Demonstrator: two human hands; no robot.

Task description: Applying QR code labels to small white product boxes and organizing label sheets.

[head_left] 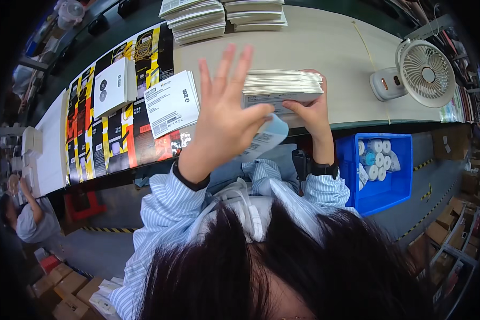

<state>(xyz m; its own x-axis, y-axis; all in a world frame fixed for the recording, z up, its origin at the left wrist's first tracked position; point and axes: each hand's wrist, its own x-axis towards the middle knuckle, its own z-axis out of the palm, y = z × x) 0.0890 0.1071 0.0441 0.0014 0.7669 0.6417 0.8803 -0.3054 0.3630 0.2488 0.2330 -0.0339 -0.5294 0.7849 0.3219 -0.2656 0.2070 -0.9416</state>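
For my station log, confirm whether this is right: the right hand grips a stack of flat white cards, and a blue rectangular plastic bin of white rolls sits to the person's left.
Wrong side: the head view shows the blue bin of white rolls to the person's right. The right hand does grip the stack of flat white cards.

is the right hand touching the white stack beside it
Touching: in the head view the right hand grips the white stack, thumb on its near side.
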